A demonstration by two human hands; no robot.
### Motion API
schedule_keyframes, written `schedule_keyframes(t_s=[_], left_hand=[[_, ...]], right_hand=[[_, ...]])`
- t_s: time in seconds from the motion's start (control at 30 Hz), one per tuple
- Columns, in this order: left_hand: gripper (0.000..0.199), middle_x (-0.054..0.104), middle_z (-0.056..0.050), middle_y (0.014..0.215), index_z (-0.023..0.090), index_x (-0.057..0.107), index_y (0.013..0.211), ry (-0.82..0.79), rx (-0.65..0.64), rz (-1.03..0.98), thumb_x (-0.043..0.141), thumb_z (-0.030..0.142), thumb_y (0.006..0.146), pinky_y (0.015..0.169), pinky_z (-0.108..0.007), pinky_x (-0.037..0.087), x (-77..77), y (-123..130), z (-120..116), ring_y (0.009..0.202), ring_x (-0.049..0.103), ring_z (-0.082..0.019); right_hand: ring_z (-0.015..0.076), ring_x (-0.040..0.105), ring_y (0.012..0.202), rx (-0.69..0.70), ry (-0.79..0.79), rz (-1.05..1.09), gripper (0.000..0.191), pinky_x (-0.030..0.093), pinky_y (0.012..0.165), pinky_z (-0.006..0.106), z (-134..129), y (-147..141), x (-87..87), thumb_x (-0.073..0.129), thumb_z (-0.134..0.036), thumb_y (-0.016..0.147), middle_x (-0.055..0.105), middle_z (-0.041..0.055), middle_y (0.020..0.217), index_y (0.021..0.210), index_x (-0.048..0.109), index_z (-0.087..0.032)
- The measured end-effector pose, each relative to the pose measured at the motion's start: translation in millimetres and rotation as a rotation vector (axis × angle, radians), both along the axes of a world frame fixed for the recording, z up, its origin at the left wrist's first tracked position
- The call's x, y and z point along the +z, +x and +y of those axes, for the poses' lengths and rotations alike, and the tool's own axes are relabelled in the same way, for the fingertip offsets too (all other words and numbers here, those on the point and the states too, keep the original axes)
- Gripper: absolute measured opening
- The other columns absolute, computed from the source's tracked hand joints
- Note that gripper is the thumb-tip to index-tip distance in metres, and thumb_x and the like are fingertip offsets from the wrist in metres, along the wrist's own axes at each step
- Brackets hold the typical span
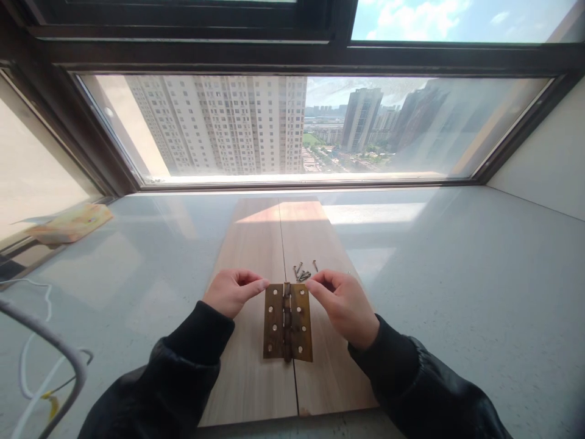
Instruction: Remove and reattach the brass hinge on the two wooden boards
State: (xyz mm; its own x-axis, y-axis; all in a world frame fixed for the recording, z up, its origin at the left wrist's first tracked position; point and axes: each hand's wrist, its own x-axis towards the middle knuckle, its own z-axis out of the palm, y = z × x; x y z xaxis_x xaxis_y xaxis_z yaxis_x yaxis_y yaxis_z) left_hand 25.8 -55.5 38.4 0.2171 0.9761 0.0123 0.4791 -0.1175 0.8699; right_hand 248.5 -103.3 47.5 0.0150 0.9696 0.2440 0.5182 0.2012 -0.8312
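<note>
Brass hinge (287,322) pinched at its top corners by left grip (267,284) and right grip (309,284), pin pointing at the window (320,128), boards (256,244) beneath.

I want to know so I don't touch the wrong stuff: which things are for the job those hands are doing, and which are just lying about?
Seem to belong to the job:
- brass-coloured hinge, at the fingers of the left hand and right hand
- small screws
- two wooden boards underneath

Probably just lying about:
- grey cable
- flat yellowish piece by the window
</note>
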Motion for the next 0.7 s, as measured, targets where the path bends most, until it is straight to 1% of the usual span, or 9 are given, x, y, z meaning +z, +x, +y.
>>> schedule_keyframes(t_s=[0.13, 0.23, 0.4, 0.43, 0.5, 0.57, 0.6, 0.63, 0.7], left_hand=[[0.025, 0.070, -0.003, 0.060, 0.020, 0.075, 0.066, 0.063, 0.060, 0.050, 0.069, 0.044, 0.067, 0.055, -0.029, 0.049, -13.1, 7, 5, 0.057, 0.064, -0.019], [0.022, 0.066, -0.001, 0.054, 0.022, 0.075, 0.063, 0.107, 0.106, 0.098, 0.071, 0.044, 0.065, 0.050, -0.029, 0.044, -17.9, 11, 5, 0.052, 0.059, -0.018], [0.024, 0.063, -0.001, 0.051, 0.023, 0.074, 0.061, 0.166, 0.190, 0.157, 0.069, 0.046, 0.065, 0.049, -0.028, 0.038, -22.8, 18, 3, 0.050, 0.055, -0.018], [0.025, 0.063, -0.001, 0.052, 0.022, 0.074, 0.063, 0.180, 0.206, 0.162, 0.068, 0.047, 0.066, 0.050, -0.028, 0.038, -22.8, 19, 3, 0.050, 0.055, -0.017], [0.030, 0.063, -0.001, 0.057, 0.021, 0.074, 0.067, 0.210, 0.240, 0.166, 0.064, 0.050, 0.070, 0.053, -0.028, 0.038, -21.0, 18, 3, 0.053, 0.054, -0.017], [0.035, 0.061, -0.001, 0.058, 0.020, 0.073, 0.071, 0.233, 0.277, 0.167, 0.060, 0.052, 0.073, 0.054, -0.028, 0.037, -17.5, 13, 1, 0.054, 0.051, -0.016], [0.037, 0.058, 0.000, 0.056, 0.019, 0.072, 0.070, 0.242, 0.293, 0.167, 0.058, 0.053, 0.074, 0.054, -0.028, 0.036, -15.7, 10, 0, 0.054, 0.049, -0.016], [0.039, 0.054, 0.001, 0.053, 0.019, 0.069, 0.066, 0.248, 0.304, 0.168, 0.057, 0.054, 0.076, 0.054, -0.027, 0.035, -14.1, 7, -1, 0.052, 0.047, -0.015], [0.045, 0.045, 0.003, 0.047, 0.018, 0.062, 0.054, 0.257, 0.304, 0.170, 0.053, 0.056, 0.078, 0.053, -0.026, 0.033, -12.6, 1, -4, 0.049, 0.042, -0.013]], right_hand=[[0.0155, 0.057, 0.049, -0.084, -0.005, -0.109, 0.025, 0.043, 0.049, 0.028, 10, -2, -7.9, 0.056, -0.031, 0.082, 0.067, 0.0036, 0.057, 0.066, 0.068, -0.016], [0.0163, 0.057, 0.050, -0.113, -0.005, -0.200, 0.023, 0.040, 0.051, 0.029, 14, -3, -8.6, 0.056, -0.028, 0.080, 0.067, 0.0037, 0.058, 0.064, 0.069, -0.017], [0.0172, 0.057, 0.054, -0.125, 0.012, -0.314, 0.024, 0.038, 0.055, 0.029, 18, -4, -12.1, 0.055, -0.026, 0.081, 0.066, 0.0044, 0.058, 0.062, 0.068, -0.019], [0.0172, 0.058, 0.056, -0.129, 0.020, -0.330, 0.023, 0.039, 0.056, 0.029, 18, -4, -12.4, 0.055, -0.026, 0.081, 0.067, 0.0045, 0.061, 0.065, 0.069, -0.019], [0.0170, 0.058, 0.060, -0.144, 0.044, -0.356, 0.020, 0.041, 0.059, 0.030, 17, -1, -11.1, 0.056, -0.030, 0.083, 0.069, 0.0050, 0.071, 0.080, 0.071, -0.018], [0.0164, 0.057, 0.064, -0.168, 0.075, -0.379, 0.025, 0.041, 0.063, 0.030, 16, 5, -7.9, 0.053, -0.036, 0.086, 0.068, 0.0053, 0.081, 0.092, 0.069, -0.018], [0.0162, 0.056, 0.065, -0.182, 0.087, -0.393, 0.026, 0.041, 0.063, 0.030, 16, 10, -6.0, 0.051, -0.038, 0.087, 0.067, 0.0050, 0.082, 0.091, 0.068, -0.019], [0.0161, 0.055, 0.066, -0.196, 0.094, -0.411, 0.027, 0.039, 0.063, 0.029, 16, 15, -4.2, 0.049, -0.039, 0.088, 0.065, 0.0043, 0.080, 0.084, 0.067, -0.019], [0.0158, 0.051, 0.062, -0.230, 0.084, -0.459, 0.035, 0.035, 0.059, 0.029, 16, 27, -1.9, 0.048, -0.043, 0.088, 0.059, 0.0025, 0.067, 0.064, 0.058, -0.020]])
